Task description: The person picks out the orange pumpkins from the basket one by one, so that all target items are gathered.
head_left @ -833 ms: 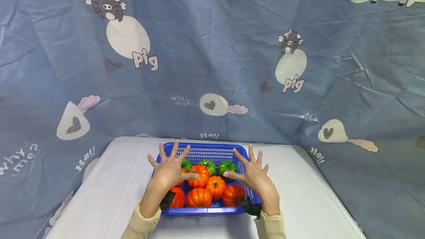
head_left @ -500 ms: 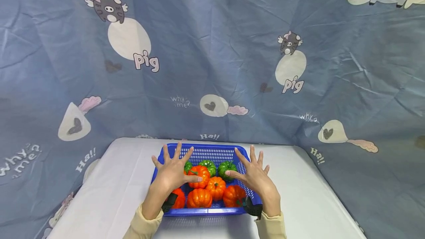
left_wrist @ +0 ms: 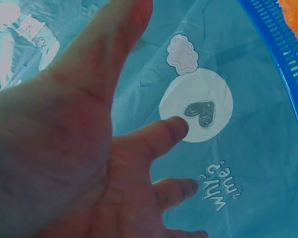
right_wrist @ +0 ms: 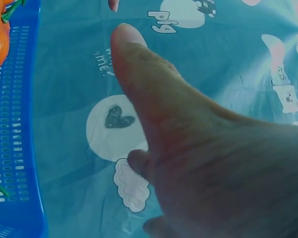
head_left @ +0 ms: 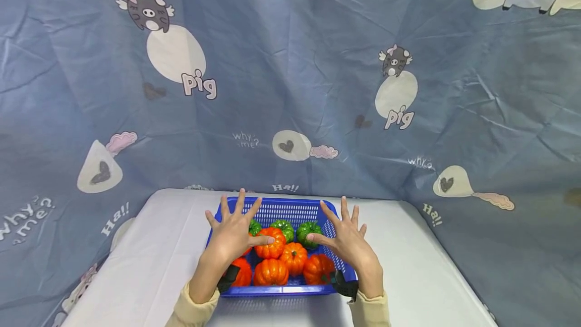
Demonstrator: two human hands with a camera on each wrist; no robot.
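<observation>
In the head view a blue plastic basket (head_left: pixel 281 290) holds several small, shiny, ribbed pumpkins. Orange pumpkins (head_left: pixel 271 272) fill its front and middle, with green pumpkins (head_left: pixel 309 234) along the back. My left hand (head_left: pixel 231 236) hovers over the basket's left side, fingers spread wide and thumb pointing inward. Over the right side my right hand (head_left: pixel 348 238) mirrors it, also spread. Neither hand holds anything. The left hand and wrist partly cover the pumpkins at the left. Both wrist views show stretched fingers, with the basket's wall (left_wrist: pixel 283 64) at one edge.
The basket stands on a white-covered table (head_left: pixel 422 266), with white surface to its left and right. Behind and around the table hangs a blue sheet (head_left: pixel 290 79) printed with cartoon pigs. A dark wrist strap (head_left: pixel 344 284) sits at the right wrist.
The left hand has drifted slightly right and then back left, fingers staying spread. My right hand stays nearly still. The basket and pumpkins have not moved.
</observation>
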